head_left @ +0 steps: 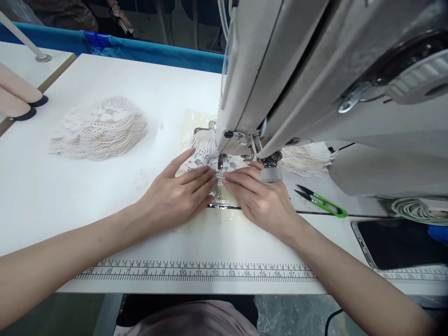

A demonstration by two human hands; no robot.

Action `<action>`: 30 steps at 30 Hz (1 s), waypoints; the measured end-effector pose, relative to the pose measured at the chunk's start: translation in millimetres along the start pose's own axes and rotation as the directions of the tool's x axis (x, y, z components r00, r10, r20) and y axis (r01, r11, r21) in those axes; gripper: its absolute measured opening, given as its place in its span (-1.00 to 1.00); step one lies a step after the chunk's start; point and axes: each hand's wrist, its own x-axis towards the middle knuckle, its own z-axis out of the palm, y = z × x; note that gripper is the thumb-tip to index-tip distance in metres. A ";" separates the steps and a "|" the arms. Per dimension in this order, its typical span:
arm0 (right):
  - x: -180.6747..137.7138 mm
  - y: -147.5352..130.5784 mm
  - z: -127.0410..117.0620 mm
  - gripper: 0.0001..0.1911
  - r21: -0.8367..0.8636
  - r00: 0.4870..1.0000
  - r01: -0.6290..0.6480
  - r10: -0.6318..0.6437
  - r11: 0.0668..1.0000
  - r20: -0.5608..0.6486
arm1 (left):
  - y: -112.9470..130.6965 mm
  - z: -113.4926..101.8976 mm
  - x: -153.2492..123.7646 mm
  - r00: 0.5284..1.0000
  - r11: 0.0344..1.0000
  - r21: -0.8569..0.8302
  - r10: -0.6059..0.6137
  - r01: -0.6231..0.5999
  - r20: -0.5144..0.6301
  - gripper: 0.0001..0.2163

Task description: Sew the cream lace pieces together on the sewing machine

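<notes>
A piece of white lace (201,151) lies under the presser foot (220,161) of a sewing machine (280,70). From the left, my left hand (178,191) rests flat on the lace, thumb spread and fingertips close to the foot. My right hand (262,196) lies on the lace's right side with its fingers stretched out, partly behind a round knob of the machine. Both hands press the lace from above without gripping it. The fingertips of the two hands almost meet just in front of the foot.
A stack of lace pieces (101,128) lies at left, with more lace (304,158) behind my right hand. Green thread snips (322,200) and a phone (399,242) are at right. A printed ruler (196,270) runs along the front edge. Part of another person (121,18) shows beyond the table.
</notes>
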 end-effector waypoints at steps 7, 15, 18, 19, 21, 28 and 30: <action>3.0 2.9 3.4 -0.70 -0.034 1.000 0.004 -0.004 0.999 0.009 | -4.1 3.8 0.8 0.999 0.999 -0.030 -0.036 0.036 -0.002 -0.77; 2.0 0.4 2.7 -0.66 -0.080 1.000 -0.020 0.022 0.997 0.018 | -7.1 6.3 0.6 0.998 0.997 -0.052 -0.062 0.063 0.014 -0.76; 1.4 0.2 2.3 -0.65 -0.086 1.000 -0.017 0.019 0.996 0.021 | -7.5 7.4 0.7 0.998 0.997 -0.048 -0.058 0.058 0.006 -0.76; 1.3 0.3 2.2 -0.64 -0.084 1.000 -0.016 0.018 0.996 0.021 | -7.5 7.8 0.8 0.998 0.997 -0.047 -0.059 0.060 0.010 -0.76; 1.0 0.5 2.3 -0.62 -0.077 1.000 -0.020 0.022 0.997 0.021 | -7.6 8.5 0.7 0.997 0.996 -0.044 -0.071 0.072 0.024 -0.76; 1.4 1.3 3.8 -0.59 -0.089 0.999 -0.036 0.039 0.995 0.036 | -9.3 8.9 1.1 0.996 0.996 -0.043 -0.082 0.084 0.037 -0.75; 1.9 1.3 3.7 -0.59 -0.103 0.998 -0.038 0.043 0.994 0.042 | -9.8 9.1 1.2 0.995 0.994 -0.055 -0.088 0.090 0.038 -0.75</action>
